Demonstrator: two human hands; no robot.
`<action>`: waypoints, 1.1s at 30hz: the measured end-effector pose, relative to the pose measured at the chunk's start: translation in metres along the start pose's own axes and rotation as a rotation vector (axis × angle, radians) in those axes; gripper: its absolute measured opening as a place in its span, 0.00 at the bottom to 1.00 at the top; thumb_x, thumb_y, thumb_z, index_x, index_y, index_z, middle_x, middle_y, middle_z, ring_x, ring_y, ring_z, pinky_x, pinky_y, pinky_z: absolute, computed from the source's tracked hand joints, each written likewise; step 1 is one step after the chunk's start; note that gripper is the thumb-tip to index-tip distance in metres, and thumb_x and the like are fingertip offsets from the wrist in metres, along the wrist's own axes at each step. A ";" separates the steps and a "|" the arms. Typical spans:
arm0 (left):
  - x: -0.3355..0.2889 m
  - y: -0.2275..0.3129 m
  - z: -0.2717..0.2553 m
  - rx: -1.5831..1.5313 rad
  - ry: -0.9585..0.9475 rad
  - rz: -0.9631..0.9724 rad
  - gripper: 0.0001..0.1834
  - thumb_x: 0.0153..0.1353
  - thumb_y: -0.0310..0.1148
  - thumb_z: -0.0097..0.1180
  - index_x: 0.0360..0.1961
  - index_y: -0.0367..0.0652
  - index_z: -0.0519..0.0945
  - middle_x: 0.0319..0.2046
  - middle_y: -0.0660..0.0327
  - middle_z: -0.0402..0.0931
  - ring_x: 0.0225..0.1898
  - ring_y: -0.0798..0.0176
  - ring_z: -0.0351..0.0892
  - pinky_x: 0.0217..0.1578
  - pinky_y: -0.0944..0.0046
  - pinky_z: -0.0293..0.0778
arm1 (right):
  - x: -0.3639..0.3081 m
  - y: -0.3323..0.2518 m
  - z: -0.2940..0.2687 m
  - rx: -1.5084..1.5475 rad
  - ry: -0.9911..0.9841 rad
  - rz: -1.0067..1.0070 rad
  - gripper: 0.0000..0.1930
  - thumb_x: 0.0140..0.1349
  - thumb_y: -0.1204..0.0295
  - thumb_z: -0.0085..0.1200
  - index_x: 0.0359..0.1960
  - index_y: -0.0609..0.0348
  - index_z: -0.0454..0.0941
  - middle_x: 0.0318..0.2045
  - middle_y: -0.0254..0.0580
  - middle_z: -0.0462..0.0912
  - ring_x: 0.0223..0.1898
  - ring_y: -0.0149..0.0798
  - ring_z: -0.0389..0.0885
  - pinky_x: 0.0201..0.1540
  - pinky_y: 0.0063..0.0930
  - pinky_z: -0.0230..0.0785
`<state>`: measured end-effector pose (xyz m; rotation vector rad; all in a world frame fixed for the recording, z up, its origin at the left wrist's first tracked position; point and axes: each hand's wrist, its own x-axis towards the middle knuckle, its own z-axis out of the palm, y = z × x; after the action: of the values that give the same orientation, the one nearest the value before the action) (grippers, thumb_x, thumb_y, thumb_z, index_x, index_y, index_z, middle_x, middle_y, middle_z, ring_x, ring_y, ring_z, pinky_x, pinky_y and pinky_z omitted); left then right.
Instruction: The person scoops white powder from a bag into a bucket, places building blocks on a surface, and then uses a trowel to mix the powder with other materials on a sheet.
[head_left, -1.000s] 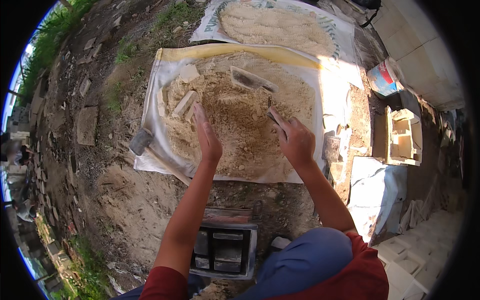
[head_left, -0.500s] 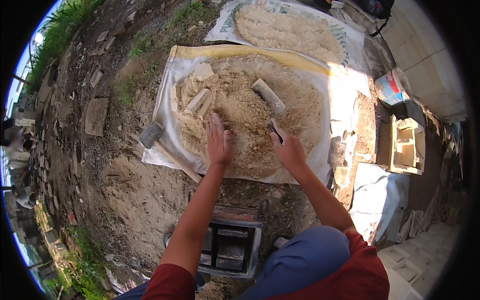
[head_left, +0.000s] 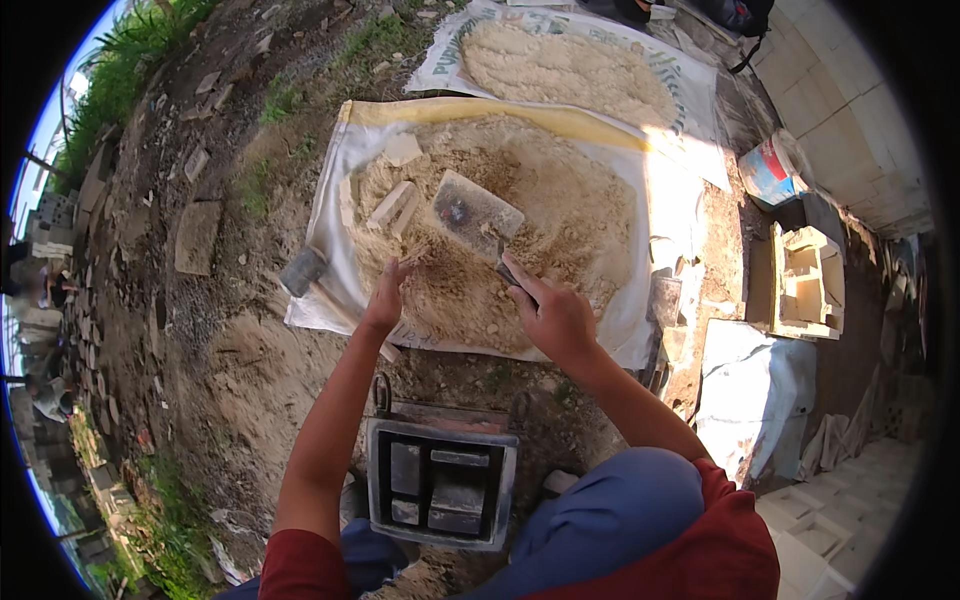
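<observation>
My right hand (head_left: 555, 318) is closed round the handle of a rectangular trowel (head_left: 475, 210), whose flat, dusty blade lies over the heap of sandy mix (head_left: 585, 200). My left hand (head_left: 386, 295) has its fingers stretched out at the near left of the heap, touching or just above it, with nothing held. Under the heap is a white sheet (head_left: 628, 352) with a yellow band. Pale block pieces (head_left: 393, 207) rest on the mix's left side. A mallet (head_left: 303, 270) with a black head and wooden handle lies at the sheet's left edge, partly behind my left hand.
Near my legs stands a dark metal block mould (head_left: 372, 480). Beyond the sheet, a second heap of sand (head_left: 570, 70) lies on another white sack. At right are a bucket (head_left: 770, 172), a pale hollow block (head_left: 808, 282) and a white sack (head_left: 755, 390).
The trowel has swung left across the heap and turned, showing its broad blade. My right hand has shifted left, and my left hand has drawn back toward me and left, uncovering the mould.
</observation>
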<state>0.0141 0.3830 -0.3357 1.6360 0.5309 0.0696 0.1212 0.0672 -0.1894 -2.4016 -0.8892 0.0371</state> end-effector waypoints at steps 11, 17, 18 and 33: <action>-0.013 0.077 0.037 0.752 0.080 0.605 0.28 0.80 0.45 0.44 0.72 0.38 0.74 0.75 0.48 0.68 0.74 0.41 0.67 0.74 0.45 0.62 | 0.026 0.047 -0.006 -0.144 -0.259 0.200 0.24 0.77 0.53 0.53 0.73 0.22 0.75 0.25 0.47 0.85 0.29 0.52 0.87 0.35 0.46 0.79; 0.022 0.044 0.065 0.739 0.164 0.620 0.36 0.80 0.48 0.40 0.82 0.40 0.59 0.83 0.49 0.53 0.83 0.42 0.51 0.81 0.46 0.48 | 0.076 0.077 -0.050 0.395 -0.337 0.455 0.24 0.78 0.55 0.52 0.70 0.46 0.80 0.44 0.58 0.91 0.44 0.52 0.90 0.55 0.42 0.78; 0.019 0.041 0.069 0.708 0.166 0.617 0.36 0.80 0.48 0.38 0.82 0.40 0.59 0.82 0.48 0.54 0.82 0.41 0.52 0.81 0.47 0.47 | 0.086 0.073 -0.049 0.389 -0.337 0.459 0.24 0.78 0.55 0.52 0.70 0.46 0.80 0.44 0.58 0.91 0.44 0.52 0.90 0.55 0.42 0.78; 0.023 0.068 0.039 0.741 0.059 0.634 0.34 0.81 0.47 0.36 0.81 0.39 0.62 0.82 0.46 0.54 0.83 0.44 0.52 0.82 0.47 0.45 | 0.048 0.095 -0.071 0.003 -0.536 0.261 0.21 0.78 0.55 0.48 0.62 0.50 0.83 0.43 0.56 0.89 0.46 0.58 0.88 0.53 0.50 0.77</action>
<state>0.0682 0.3528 -0.2829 2.4878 0.0429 0.4315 0.2297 0.0016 -0.1725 -2.5290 -0.7834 0.8103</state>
